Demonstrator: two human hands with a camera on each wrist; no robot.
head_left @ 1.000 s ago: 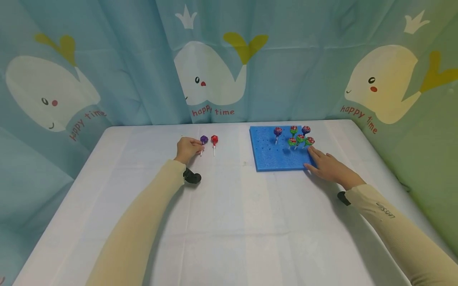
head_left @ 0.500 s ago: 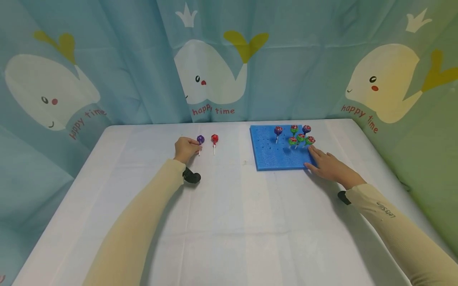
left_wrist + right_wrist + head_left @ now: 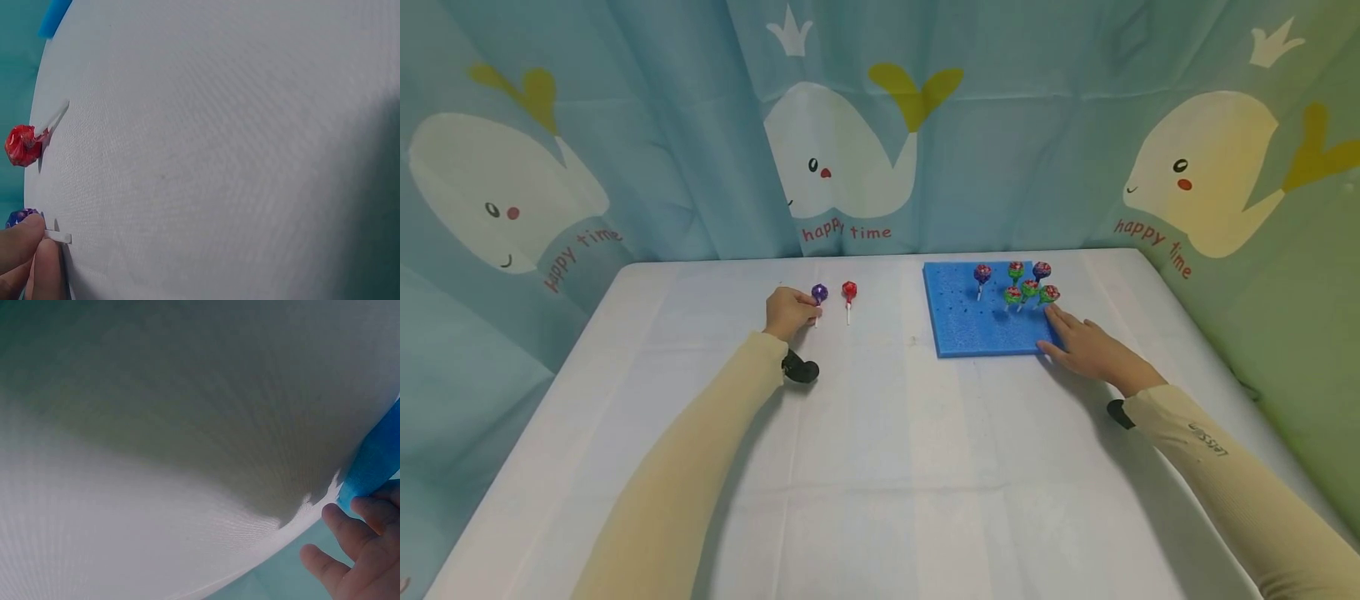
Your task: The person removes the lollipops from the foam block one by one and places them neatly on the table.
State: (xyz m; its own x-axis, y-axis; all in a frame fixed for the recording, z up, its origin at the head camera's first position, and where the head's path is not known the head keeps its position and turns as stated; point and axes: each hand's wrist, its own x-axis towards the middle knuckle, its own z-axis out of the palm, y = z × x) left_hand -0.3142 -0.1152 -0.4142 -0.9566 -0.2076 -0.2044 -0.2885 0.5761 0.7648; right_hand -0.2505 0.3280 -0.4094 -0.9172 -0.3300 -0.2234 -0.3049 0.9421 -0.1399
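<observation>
My left hand point(image 3: 790, 312) pinches the white stick of a purple lollipop point(image 3: 819, 293), lifted a little off the white table point(image 3: 880, 433); the left wrist view shows my thumb and finger point(image 3: 25, 250) on that stick beside the purple lollipop point(image 3: 19, 217). A red lollipop point(image 3: 849, 291) point(image 3: 24, 145) lies on the cloth just to its right. My right hand point(image 3: 1086, 346) rests with straight fingers on the near right corner of a blue foam board point(image 3: 981, 321) point(image 3: 375, 459), in which several lollipops point(image 3: 1028, 288) stand upright.
A whale-print curtain point(image 3: 865, 133) hangs close behind and to both sides of the table. The foam board has rows of small holes across its left and front parts. Black wrist mounts point(image 3: 801, 369) sit under both sleeves.
My left hand has taken the purple lollipop by its stick and raised it slightly, shifting it left. The right hand and the foam board have not moved.
</observation>
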